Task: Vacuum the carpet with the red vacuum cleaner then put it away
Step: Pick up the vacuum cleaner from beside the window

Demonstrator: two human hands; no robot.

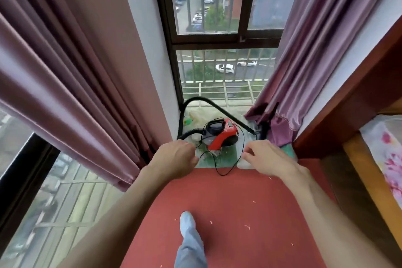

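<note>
From the head camera we look down a narrow strip of red carpet that runs from our feet at six o'clock toward the window at twelve o'clock. The red vacuum cleaner sits on the green floor just past the far edge of the carpet, a little above the centre of the frame, with its black hose arching up and over behind it, and its thin black cord trailing loosely forward onto the carpet's edge.

Our left hand is at about eleven o'clock from the centre of the carpet, curled loosely, near the hose end; we cannot tell whether it touches the hose or cord. Our right hand is at about one o'clock, fingers spread and bent downward, holding nothing that we can see. Both reach toward the machine but neither has a clear hold on it.

Pale crumbs lie scattered over the carpet, from the middle toward four o'clock. Pink curtains hang at nine and two o'clock, and a wooden bed frame stands at three o'clock.

We judge the task barely begun: the carpet looks unvacuumed, and the machine has yet to be picked up, used, and put away.
</note>
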